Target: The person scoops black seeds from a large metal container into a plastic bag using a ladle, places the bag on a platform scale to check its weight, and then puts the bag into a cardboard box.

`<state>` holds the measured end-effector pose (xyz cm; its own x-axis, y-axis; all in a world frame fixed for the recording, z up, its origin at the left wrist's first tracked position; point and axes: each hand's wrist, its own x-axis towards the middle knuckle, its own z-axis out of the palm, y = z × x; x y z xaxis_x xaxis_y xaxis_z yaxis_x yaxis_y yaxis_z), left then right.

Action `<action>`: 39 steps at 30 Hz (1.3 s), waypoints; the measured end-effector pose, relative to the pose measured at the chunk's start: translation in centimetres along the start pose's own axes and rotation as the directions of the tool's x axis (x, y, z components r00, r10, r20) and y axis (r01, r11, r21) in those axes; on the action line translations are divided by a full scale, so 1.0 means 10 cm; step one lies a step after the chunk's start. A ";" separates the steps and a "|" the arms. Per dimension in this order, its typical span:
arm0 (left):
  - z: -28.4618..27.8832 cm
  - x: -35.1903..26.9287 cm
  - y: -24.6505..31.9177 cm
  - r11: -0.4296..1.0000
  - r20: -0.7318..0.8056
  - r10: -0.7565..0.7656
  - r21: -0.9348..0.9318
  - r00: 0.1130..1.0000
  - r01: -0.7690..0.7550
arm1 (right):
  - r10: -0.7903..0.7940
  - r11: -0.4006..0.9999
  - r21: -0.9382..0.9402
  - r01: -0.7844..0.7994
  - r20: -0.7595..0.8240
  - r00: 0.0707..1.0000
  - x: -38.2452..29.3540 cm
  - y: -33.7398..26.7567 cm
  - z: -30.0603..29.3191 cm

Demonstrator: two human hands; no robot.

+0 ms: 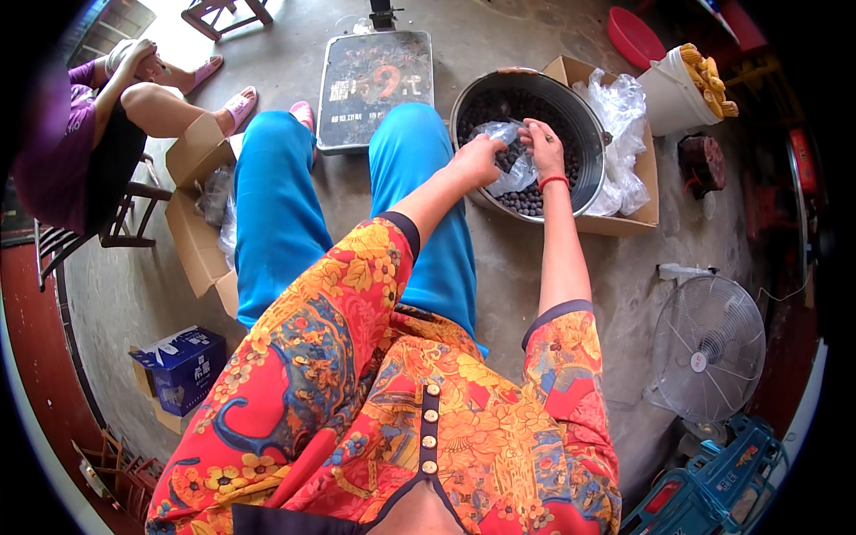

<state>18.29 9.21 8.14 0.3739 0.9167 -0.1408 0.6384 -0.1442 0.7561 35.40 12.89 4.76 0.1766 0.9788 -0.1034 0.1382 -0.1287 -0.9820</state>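
Note:
A metal bucket (597, 137) stands before me on the right, holding many small dark round balls (528, 202) that look like nuts or seeds. Over its mouth I hold a clear plastic bag (518, 175). My left hand (478, 160) grips the bag's left side, fingers bent around the film. On the other side, my right hand (544, 148) pinches the bag's upper edge between thumb and fingers. A small greenish bit shows at the right fingers, too small to name. Whether balls lie inside the bag I cannot tell.
A cardboard box (625, 226) of plastic bags (618, 144) stands beside the bucket. Ahead is a platform scale (374, 83). An open carton (194, 227) lies left of my legs, near a seated person (73, 147). A fan (709, 348) and a bucket of corn (669, 93) are rightward.

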 end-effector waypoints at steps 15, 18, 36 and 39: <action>0.06 0.12 -0.11 0.989 -0.130 -0.148 -0.019 0.980 0.147 | -0.315 0.924 -0.237 0.301 -0.024 0.949 -1.10 -0.55 -0.54; 0.04 0.09 -0.07 0.983 -0.133 -0.182 -0.017 0.974 0.181 | -0.484 0.706 -0.521 0.479 0.138 0.864 -1.30 -0.58 -0.46; -0.01 -0.02 -0.04 0.991 -0.269 0.020 -0.123 0.963 -0.055 | 0.074 0.367 -0.929 0.046 0.079 0.994 -0.71 -0.41 -0.50; -0.01 -0.03 -0.02 0.988 -0.295 0.058 -0.117 0.954 -0.096 | -0.202 0.626 -0.755 0.193 0.082 0.976 -0.45 -0.05 -0.51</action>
<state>18.00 9.04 8.05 0.1953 0.9758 0.0982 0.5164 -0.1874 0.8356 39.49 7.78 6.50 0.0643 0.9943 0.0847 0.8569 -0.0115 -0.5153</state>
